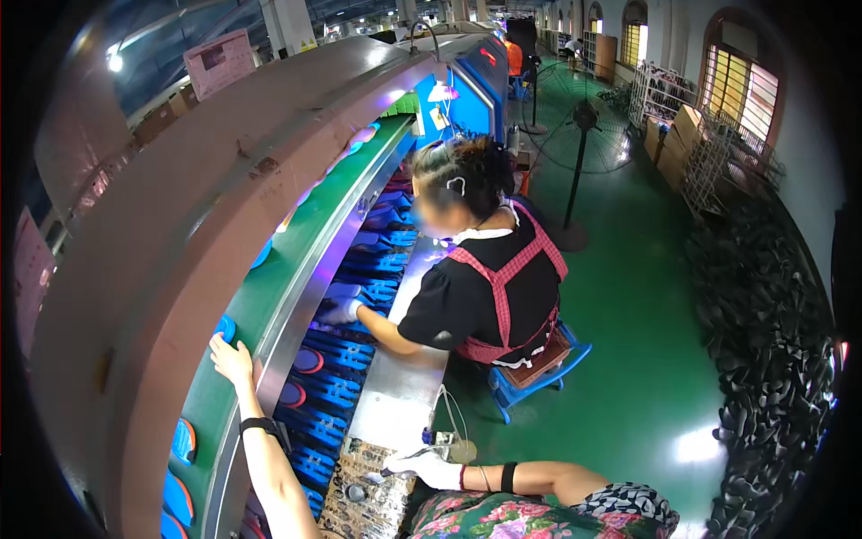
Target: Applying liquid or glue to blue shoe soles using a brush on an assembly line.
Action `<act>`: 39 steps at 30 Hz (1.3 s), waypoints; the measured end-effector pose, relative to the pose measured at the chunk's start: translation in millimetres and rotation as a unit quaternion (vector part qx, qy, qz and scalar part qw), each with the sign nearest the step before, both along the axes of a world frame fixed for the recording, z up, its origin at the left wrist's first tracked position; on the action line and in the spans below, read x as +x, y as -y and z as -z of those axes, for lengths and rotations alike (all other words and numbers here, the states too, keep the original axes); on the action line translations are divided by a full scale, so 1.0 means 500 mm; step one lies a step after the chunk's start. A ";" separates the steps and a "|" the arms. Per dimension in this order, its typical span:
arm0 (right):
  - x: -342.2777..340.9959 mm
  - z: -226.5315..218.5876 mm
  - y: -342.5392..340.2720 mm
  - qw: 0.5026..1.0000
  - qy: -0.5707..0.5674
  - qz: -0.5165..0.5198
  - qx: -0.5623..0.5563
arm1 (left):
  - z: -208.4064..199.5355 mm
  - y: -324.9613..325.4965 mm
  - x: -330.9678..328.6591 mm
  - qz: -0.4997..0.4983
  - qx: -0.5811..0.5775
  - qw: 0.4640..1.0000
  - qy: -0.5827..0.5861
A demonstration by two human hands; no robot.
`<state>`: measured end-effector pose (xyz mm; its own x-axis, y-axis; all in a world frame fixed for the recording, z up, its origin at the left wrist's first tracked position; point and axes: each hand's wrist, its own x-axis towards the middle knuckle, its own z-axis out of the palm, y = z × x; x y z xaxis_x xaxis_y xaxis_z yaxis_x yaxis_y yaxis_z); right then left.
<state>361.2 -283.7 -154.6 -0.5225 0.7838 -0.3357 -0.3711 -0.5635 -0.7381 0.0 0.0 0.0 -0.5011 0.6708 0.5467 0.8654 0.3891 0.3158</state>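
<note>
My bare left hand [232, 359] reaches over the green conveyor belt at the left. Its fingers are closed on the edge of a blue shoe insole [226, 330]. Several more blue insoles [184, 440] with orange edges lie along the belt nearer to me. My right hand [429, 468], in a white glove, is closed above a stained, speckled work surface [364, 490]. A dark bit shows at its fingertips, but what it holds is unclear. Just beyond the glove is a metal tool with a small cup [460, 451], with a thin hose rising from it.
Blue slatted racks [328, 388] with several insoles stand between belt and metal table [395, 395]. A co-worker [485, 260] in a checked apron sits ahead on a blue stool [539, 382], a gloved hand at the racks. A curved machine hood [162, 296] overhangs the belt; dark pieces [763, 359] pile right.
</note>
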 end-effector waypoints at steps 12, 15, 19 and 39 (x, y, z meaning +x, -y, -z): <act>-0.033 -0.016 -0.031 0.996 -0.040 0.028 0.077 | 0.051 0.052 -0.105 0.138 0.214 0.965 0.067; -0.012 0.011 -0.022 0.997 -0.031 0.049 0.054 | 0.066 0.110 -0.054 0.176 0.265 0.917 0.240; -0.035 -0.012 -0.031 0.999 -0.001 0.013 0.039 | 0.063 0.253 -0.092 0.203 0.301 0.712 0.601; -0.052 0.031 -0.005 1.000 -0.005 0.024 -0.017 | 0.134 0.546 0.167 0.091 0.285 0.715 0.632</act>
<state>335.1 -281.0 -170.1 -0.4879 0.7965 -0.3571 -0.4051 -0.5690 -0.7156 83.5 -272.9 -66.8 -0.7696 0.6361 -0.0553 -0.2306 -0.1962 0.9530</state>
